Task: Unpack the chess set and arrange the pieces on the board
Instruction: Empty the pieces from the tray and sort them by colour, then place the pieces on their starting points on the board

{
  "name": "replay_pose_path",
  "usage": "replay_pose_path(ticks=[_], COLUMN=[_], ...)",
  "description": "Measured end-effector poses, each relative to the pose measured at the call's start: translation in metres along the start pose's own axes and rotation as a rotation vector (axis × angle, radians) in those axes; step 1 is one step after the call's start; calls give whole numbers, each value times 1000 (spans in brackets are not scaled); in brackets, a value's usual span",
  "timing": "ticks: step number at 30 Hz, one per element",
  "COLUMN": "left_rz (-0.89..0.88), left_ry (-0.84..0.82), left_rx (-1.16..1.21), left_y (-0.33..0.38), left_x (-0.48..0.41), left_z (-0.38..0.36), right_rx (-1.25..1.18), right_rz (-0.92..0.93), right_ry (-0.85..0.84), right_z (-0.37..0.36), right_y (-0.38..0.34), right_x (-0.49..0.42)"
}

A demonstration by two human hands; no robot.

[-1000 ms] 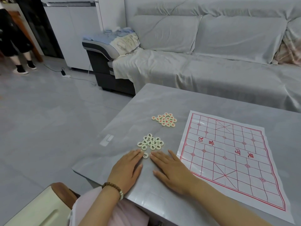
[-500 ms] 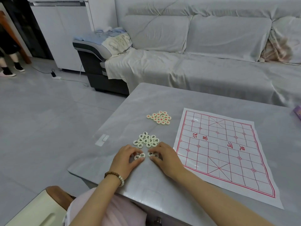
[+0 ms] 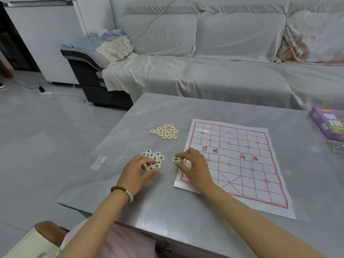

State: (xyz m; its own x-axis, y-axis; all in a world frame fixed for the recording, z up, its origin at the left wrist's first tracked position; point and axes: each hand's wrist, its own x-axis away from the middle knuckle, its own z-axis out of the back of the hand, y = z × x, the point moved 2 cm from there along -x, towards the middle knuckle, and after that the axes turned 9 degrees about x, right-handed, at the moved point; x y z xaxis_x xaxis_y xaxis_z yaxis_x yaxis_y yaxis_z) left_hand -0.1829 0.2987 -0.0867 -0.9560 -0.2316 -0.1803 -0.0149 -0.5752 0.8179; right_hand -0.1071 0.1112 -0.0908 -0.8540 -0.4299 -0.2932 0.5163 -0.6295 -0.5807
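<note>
So, glossy grey table (image 3: 186, 108) by a sheet-draped grey sofa (image 3: 204, 77), left hand (image 3: 136, 171) pinching cream black-lettered discs (image 3: 151, 167) at their pile (image 3: 151, 155), right hand (image 3: 195, 168) pinching two more just right of that grip, at the red-lined paper board (image 3: 242, 146) edge.

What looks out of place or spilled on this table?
Nothing stands out. The paper board lies flat on the table, the red-lettered pieces sit clustered beside it, and the left hand and right hand pinch black-lettered pieces from their own pile. None have spilled off.
</note>
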Motion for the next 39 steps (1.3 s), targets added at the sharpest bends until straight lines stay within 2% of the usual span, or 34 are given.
replay_pose_path(ticks=[4, 9, 15, 18, 21, 24, 28, 32, 36, 39], left_rz=[-78, -128, -146, -114, -120, -146, -117, 84, 179, 160], left_ry=[-132, -288, -404, -396, -412, -343, -218, -132, -173, -200], left_rx=[-14, -76, -134, -97, -139, -207, -315, -459, -439, -441], left_y=[50, 92, 93, 89, 88, 78, 41, -10, -35, -38], left_x=[-34, -57, -56, -52, -51, -48, -37, -23, -1, 14], left_z=[-54, -140, -185, -188, -182, -153, -88, -29, -4, -1], right_rx=[37, 95, 216, 198, 154, 117, 130, 148, 234, 306], right_rz=[-192, -319, -256, -252, -234, -209, -40, 131, 279, 284], right_ry=[80, 141, 13, -4, 48, 95, -83, -242, -339, -390], right_z=[52, 102, 97, 96, 98, 91, 56, 9, -28, -43], right_y=[64, 117, 142, 146, 143, 122, 71, 23, -14, -22], right_x=[18, 38, 51, 53, 54, 47, 26, 3, -10, -8])
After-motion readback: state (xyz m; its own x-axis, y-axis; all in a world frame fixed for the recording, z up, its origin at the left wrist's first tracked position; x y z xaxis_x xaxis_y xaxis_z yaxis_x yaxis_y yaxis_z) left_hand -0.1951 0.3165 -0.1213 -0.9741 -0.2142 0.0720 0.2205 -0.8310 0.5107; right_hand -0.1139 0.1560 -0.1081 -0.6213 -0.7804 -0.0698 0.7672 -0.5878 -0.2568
